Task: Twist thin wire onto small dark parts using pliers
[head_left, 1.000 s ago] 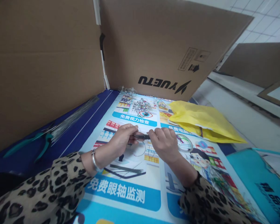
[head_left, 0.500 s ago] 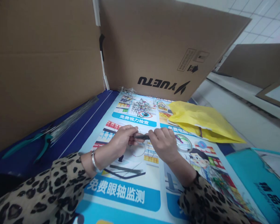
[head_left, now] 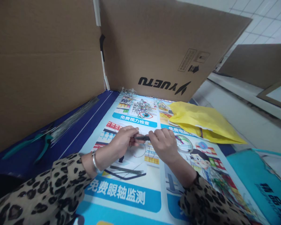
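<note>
My right hand (head_left: pixel 165 145) is closed around a dark, slim tool (head_left: pixel 143 137) with a tapered end pointing left; its kind cannot be made out. The fingers of my left hand (head_left: pixel 126 137) are pinched at that tapered end. A faint thin wire (head_left: pixel 140 155) seems to loop down from the left fingertips, its end hidden by them. Below the hands, a bundle of short dark strands (head_left: pixel 126 170) lies on the printed poster (head_left: pixel 152 176). Right of my right hand is a clear round ring (head_left: pixel 184 143) with coloured strands inside.
Teal-handled pliers (head_left: pixel 45 147) and a bundle of straight wires (head_left: pixel 71 120) lie left. Tangled wires (head_left: pixel 142 107) sit at the back before a cardboard wall (head_left: pixel 154 47). A yellow bag (head_left: pixel 201 120) and a teal packet (head_left: pixel 255 181) are at the right.
</note>
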`<state>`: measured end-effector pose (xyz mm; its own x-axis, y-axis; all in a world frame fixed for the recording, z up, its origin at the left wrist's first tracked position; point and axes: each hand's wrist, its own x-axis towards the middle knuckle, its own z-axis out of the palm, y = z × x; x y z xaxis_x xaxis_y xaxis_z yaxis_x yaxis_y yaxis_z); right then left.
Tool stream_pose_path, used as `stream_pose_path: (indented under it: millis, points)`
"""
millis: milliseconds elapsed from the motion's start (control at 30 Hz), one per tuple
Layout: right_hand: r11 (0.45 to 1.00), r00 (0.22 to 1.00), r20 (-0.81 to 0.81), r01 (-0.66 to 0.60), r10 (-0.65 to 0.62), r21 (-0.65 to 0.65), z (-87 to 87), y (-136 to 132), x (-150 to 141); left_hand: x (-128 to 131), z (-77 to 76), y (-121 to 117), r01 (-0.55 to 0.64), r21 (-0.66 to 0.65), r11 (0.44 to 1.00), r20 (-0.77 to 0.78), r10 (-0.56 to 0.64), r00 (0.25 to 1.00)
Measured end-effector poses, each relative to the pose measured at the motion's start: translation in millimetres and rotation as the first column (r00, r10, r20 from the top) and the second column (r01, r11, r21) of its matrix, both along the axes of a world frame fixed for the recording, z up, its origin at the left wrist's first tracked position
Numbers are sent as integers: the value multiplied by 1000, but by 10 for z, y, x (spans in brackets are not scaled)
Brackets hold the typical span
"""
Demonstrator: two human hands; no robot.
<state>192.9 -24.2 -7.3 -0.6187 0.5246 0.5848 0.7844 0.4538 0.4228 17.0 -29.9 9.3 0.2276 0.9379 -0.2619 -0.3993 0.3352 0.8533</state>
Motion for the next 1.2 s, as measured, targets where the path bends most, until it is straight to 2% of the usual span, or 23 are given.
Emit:
stream_pose_path:
  millis: [400,600,767,1000,1200]
  points:
    - [1000,1000,25,8,-7,-8,6,2,2,-7,-41,26,4,8,1000,-25,-4,1000]
    - [999,1000,5,10,-10,-48,6,3,-20,-33,-59,37,-16,78,997,-133,26,991]
    - [996,1000,-16,10,-12,-92,13,-9,-41,-40,-39,56,-11,187,982,-248,58,967]
    - [973,999,19,37,-34,-227,30,-35,-80,-67,-96,106,45,382,923,-421,130,898]
    - [898,989,55,148,-137,-415,98,-82,-123,-115,-92,95,189,525,830,-596,200,778]
